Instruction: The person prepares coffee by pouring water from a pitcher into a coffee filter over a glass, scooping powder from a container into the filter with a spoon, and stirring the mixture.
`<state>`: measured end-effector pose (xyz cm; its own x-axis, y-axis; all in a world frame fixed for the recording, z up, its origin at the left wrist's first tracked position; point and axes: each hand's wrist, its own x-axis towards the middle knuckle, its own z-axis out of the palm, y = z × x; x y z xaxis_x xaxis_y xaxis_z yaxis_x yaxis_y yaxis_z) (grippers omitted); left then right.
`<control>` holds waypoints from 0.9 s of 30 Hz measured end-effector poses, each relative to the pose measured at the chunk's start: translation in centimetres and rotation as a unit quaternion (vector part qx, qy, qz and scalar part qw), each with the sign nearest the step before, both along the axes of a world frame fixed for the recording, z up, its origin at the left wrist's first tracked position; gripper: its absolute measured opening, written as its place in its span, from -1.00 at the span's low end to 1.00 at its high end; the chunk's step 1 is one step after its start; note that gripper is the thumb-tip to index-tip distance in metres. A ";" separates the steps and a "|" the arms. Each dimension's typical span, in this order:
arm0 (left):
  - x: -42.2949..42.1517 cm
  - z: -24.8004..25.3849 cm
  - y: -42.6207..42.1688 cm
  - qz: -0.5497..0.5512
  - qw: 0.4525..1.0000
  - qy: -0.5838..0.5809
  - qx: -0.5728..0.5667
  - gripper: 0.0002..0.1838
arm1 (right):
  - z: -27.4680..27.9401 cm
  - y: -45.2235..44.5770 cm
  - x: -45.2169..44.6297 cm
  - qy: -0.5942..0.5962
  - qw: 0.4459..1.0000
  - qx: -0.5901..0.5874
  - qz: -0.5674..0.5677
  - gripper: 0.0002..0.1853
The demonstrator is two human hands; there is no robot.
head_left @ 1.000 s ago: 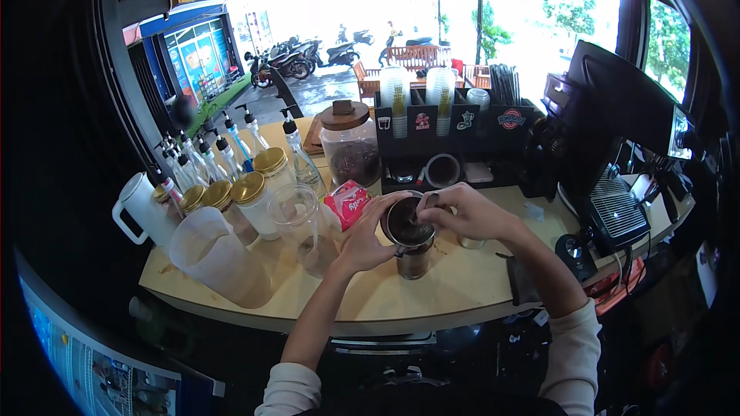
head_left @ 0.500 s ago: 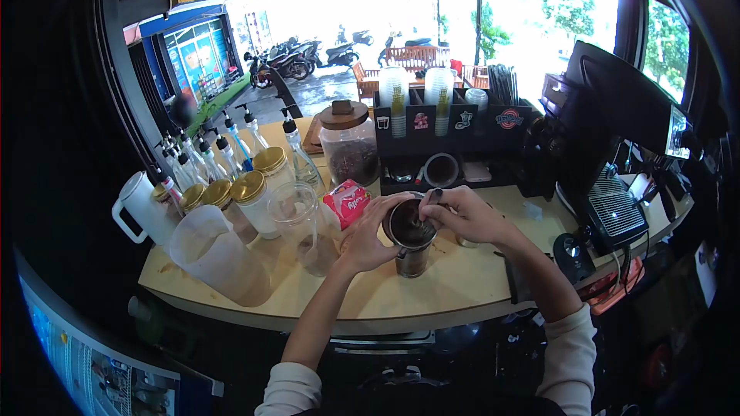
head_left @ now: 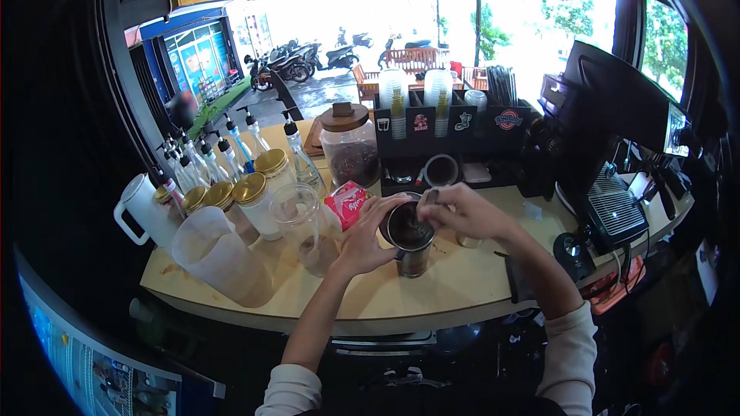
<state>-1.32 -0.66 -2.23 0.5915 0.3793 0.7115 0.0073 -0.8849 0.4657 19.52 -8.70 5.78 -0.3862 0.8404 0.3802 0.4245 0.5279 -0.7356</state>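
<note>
A tall cup [head_left: 414, 263] with a shiny rim and dark contents stands on the counter in front of me. My left hand [head_left: 365, 240] curves round its upper left side, thumb toward me and fingers at the far rim, steadying it. Over the mouth, my right hand [head_left: 462, 212] is closed in a pinch on a thin spoon-like stirrer [head_left: 432, 197], whose lower end goes down into the dark contents. Its tip is hidden there. Just behind my left fingers lies a red and white packet [head_left: 349, 203]. A clear plastic cup [head_left: 296, 216] is left of that hand.
A frosted jug [head_left: 220, 250], gold-lidded jars [head_left: 250, 191] and pump bottles [head_left: 299, 150] crowd the left side. A wood-lidded jar [head_left: 351, 146] and a black cup holder [head_left: 455, 132] line the back. At right are a monitor [head_left: 624, 100] and a drip grate [head_left: 617, 208].
My right hand has shifted slightly up and left over the cup, with the stirrer turned in its contents. My left hand keeps its hold in nearly the same place.
</note>
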 end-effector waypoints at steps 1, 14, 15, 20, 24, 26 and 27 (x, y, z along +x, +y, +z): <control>0.1 -0.2 0.0 -0.002 1.000 0.000 0.002 -0.15 | -0.1 -0.1 -0.3 -0.024 1.000 0.013 0.011 -0.80; 0.9 -2.0 -0.2 0.039 0.990 -0.068 -0.114 -0.21 | -2.8 -0.3 -0.5 0.196 0.979 -0.032 -0.037 -0.80; 1.2 -2.0 -0.4 0.039 0.990 -0.069 -0.114 -0.21 | -2.6 -0.3 -0.1 0.197 0.979 -0.025 -0.033 -0.81; 1.9 -2.0 -1.0 0.068 0.976 -0.054 -0.199 -0.08 | -3.4 -0.8 0.2 0.233 0.970 -0.002 -0.070 -0.80; 2.4 -2.8 -0.7 0.061 0.979 -0.089 -0.176 -0.14 | -4.5 -1.0 -0.2 0.244 0.965 0.022 -0.092 -0.79; 2.5 -3.3 -0.4 0.050 0.978 -0.086 -0.184 -0.11 | -4.8 -1.1 -0.3 0.227 0.968 0.014 -0.102 -0.80; 2.5 -3.3 -0.5 0.050 0.978 -0.085 -0.184 -0.11 | -5.0 -1.2 -0.3 0.210 0.971 0.007 -0.112 -0.82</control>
<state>1.19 -1.20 -5.50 0.4236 0.6784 0.6002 -0.0192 -0.6558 0.7547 19.21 -9.88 0.81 -0.0030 0.8789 0.4770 0.1941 0.4684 -0.8619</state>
